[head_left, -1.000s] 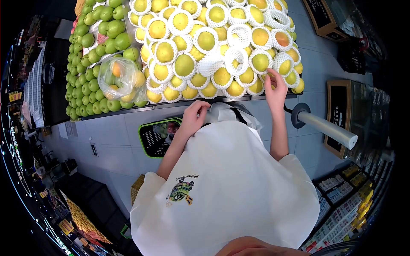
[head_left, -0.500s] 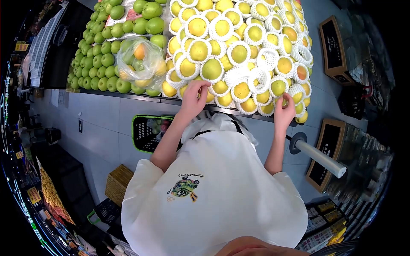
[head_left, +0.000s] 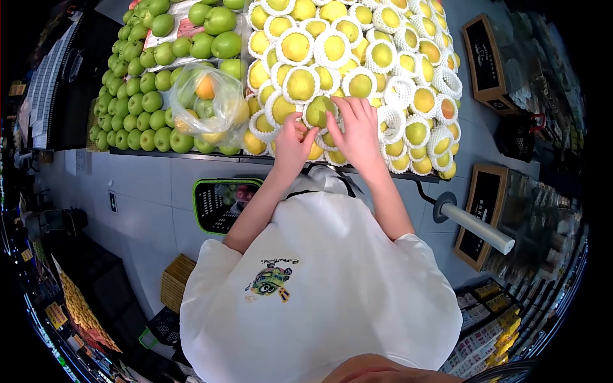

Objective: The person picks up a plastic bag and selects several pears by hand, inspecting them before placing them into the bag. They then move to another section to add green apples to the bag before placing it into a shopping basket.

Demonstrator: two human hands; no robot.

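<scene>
A yellow-green round fruit (head_left: 318,111) sits in a white foam net in the front part of the heap, between my two hands. My right hand (head_left: 359,133) is at its right side, fingers stretched out and thumb apart, the tips touching the fruit's edge. My left hand (head_left: 294,147) is at the fruit's lower left, fingers curled and thumb close to them. What lies between those left fingertips is too small to make out. Yellow fruits (head_left: 300,84) in similar foam nets surround both hands.
Left of the heap, a clear plastic bag (head_left: 211,105) with orange and yellow fruits lies on green apples (head_left: 143,121). Below the display's edge stands a black basket with a green rim (head_left: 196,204). A grey post (head_left: 476,226) stands at the right, near framed signs (head_left: 482,214).
My right hand has moved left, from the fruits near the right front corner to the yellow-green fruit. My left hand stays near that fruit. The view has shifted slightly.
</scene>
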